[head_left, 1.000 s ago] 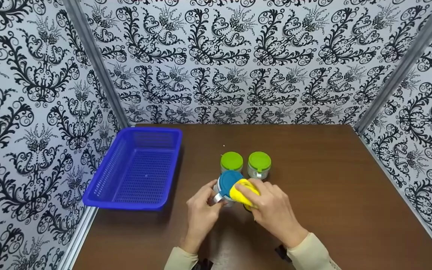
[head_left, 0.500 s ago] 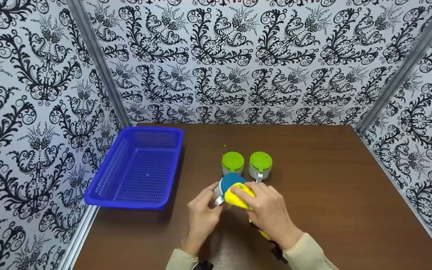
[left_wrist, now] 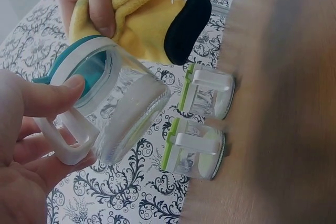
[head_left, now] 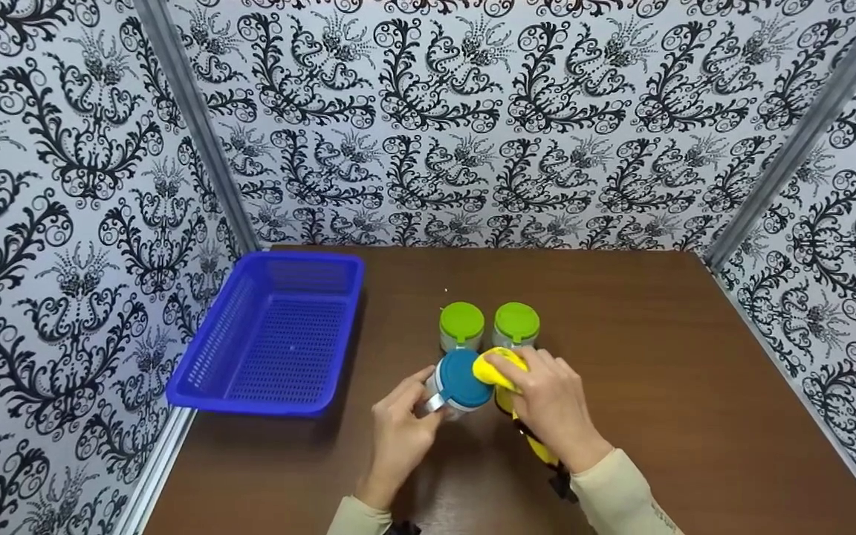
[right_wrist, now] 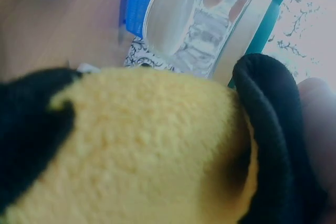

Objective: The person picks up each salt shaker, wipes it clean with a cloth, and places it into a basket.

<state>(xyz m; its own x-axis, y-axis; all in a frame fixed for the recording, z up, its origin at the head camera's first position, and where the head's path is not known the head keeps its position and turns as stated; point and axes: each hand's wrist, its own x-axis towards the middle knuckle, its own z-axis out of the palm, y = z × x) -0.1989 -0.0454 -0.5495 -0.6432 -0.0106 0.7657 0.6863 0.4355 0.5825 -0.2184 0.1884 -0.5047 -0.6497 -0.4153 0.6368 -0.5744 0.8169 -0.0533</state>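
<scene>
A clear glass jar [left_wrist: 134, 111] with a blue-teal lid [head_left: 465, 378] and a white handle is held tilted above the table. My left hand [head_left: 403, 431] grips it, thumb near the lid and fingers about the handle [left_wrist: 68, 140]. In my right hand [head_left: 553, 401] is a bunched yellow cloth [head_left: 498, 369] with black edging, its loose end hanging below. The cloth is at the right edge of the lid. Two similar jars with green lids [head_left: 461, 321] [head_left: 516, 322] stand upright side by side just behind.
A blue plastic basket [head_left: 357, 312] with perforated sides stands on the left of the brown table [head_left: 636, 342]. Patterned black-and-white walls [head_left: 472, 134] enclose the back and both sides.
My right hand has drawn the cloth from across the lid to its right edge, uncovering more of the lid. The left hand keeps its grip, and the jar has shifted slightly.
</scene>
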